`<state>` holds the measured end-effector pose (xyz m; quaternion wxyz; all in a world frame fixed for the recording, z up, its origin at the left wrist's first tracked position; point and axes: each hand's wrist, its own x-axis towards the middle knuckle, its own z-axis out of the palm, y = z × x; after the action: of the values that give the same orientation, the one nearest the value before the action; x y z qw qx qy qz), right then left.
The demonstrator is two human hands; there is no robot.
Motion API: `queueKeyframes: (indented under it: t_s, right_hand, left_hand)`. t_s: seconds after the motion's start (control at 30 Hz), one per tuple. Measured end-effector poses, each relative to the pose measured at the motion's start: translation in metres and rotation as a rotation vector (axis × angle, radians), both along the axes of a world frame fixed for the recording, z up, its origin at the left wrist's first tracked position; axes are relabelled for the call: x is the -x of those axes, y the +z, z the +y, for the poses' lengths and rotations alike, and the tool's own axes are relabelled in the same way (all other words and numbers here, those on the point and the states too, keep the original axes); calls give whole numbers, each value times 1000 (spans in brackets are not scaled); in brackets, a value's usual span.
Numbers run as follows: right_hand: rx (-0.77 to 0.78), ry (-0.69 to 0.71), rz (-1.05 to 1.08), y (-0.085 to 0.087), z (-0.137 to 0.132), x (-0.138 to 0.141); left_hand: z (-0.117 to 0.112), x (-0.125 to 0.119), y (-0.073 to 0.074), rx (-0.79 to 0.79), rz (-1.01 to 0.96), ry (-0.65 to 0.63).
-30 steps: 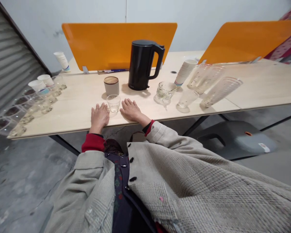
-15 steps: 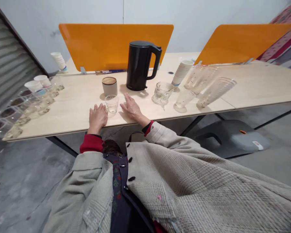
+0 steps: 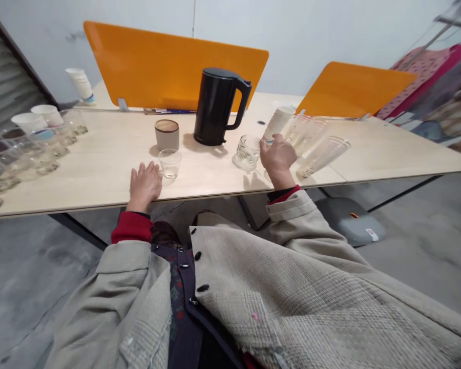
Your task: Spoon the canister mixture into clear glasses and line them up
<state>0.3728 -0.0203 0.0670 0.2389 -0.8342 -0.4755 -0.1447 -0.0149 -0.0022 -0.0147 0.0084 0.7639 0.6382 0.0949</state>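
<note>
My left hand (image 3: 144, 185) lies flat and open on the pale wooden table (image 3: 100, 195), just left of a short clear glass tumbler (image 3: 169, 163). Behind that tumbler stands a grey canister with a wooden lid (image 3: 166, 135), and a black electric kettle (image 3: 215, 107) stands to its right. My right hand (image 3: 278, 159) is raised, slightly blurred, just below a stack of paper cups (image 3: 278, 123) and right of a ribbed glass cup (image 3: 248, 152). The short glass formerly there is hidden behind that hand, and I cannot tell whether it holds anything.
Tall clear glasses (image 3: 323, 156) lean at the right. Several glasses and paper cups (image 3: 30, 123) line the left table edge. Orange dividers (image 3: 169, 64) stand along the back. A grey stool (image 3: 349, 220) sits on the concrete floor below the table.
My right hand has moved right and lifted off the table to the paper cup stack, covering the short glass there. My left hand has stayed in place. The view has shifted slightly.
</note>
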Motion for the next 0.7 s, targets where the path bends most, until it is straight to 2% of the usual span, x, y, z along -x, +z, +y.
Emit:
queueKeyframes:
  t_s: [0.13, 0.3, 0.57, 0.7]
  right_hand:
    - [-45, -31, 41, -3, 2, -7]
    - [-90, -15, -33, -2, 7, -23]
    - [118, 3, -116, 6, 8, -30]
    - [114, -6, -146, 12, 11, -32]
  left_hand:
    - [1, 1, -1, -13, -6, -2]
    - [2, 1, -3, -20, -23, 7]
    - [3, 2, -2, -20, -19, -7]
    - [3, 2, -2, -11, -9, -6]
